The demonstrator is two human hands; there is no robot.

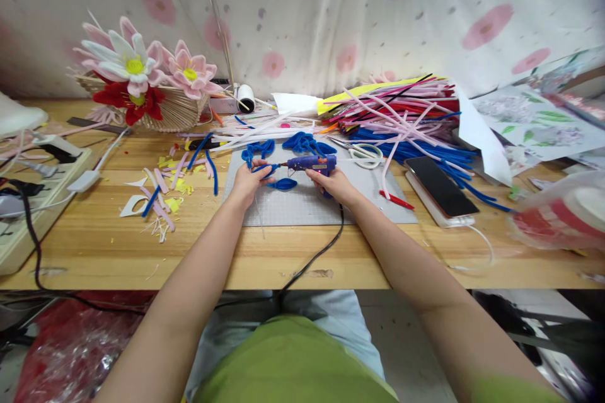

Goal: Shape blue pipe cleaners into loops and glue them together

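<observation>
In my right hand point(329, 184) is a blue glue gun point(307, 164), its nozzle pointing left, with a clear glue stick showing at its back. My left hand point(246, 182) is closed on a blue pipe-cleaner flower point(267, 170) with a thin wire stem hanging below the fingers. The nozzle tip is at or very close to the flower; I cannot tell if they touch. A loose blue petal point(283, 184) lies below the nozzle on the grey cutting mat point(302, 213). More blue looped petals point(305, 143) lie on the mat behind the glue gun.
Scissors point(366, 154), a red pen point(396, 199) and a phone point(442, 186) lie to the right, before a heap of pipe cleaners point(401, 107). Offcuts point(165, 192) litter the left, near a power strip point(47, 201). Fuzzy flowers point(135, 66) stand behind. The glue gun's cord point(316, 255) crosses the table edge.
</observation>
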